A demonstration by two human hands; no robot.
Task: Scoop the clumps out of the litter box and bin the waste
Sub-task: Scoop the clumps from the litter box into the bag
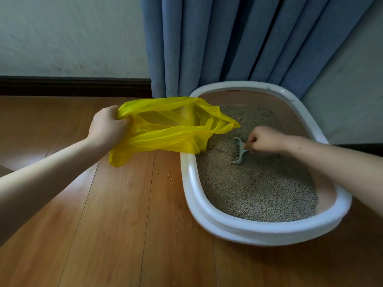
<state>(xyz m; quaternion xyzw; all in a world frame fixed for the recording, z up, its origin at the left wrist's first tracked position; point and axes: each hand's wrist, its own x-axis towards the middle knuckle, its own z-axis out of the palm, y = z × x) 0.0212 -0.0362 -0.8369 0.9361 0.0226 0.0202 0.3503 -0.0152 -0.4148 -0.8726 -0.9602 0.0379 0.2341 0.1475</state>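
Note:
A white oval litter box (209, 221) sits on the wooden floor, filled with grey-brown litter (259, 187). My left hand (106, 126) grips the edge of a yellow plastic bag (172, 125), whose mouth hangs open over the box's left rim. My right hand (265, 139) holds the handle of a pale green slotted scoop (239, 150). The scoop's head is dug into the litter near the middle of the box. No distinct clumps stand out in the litter.
Blue curtains (217, 42) hang right behind the box. A dark skirting board (72, 85) runs along the wall at the left. Loose litter grains (171, 179) are scattered on the wooden floor (116, 224) beside the box.

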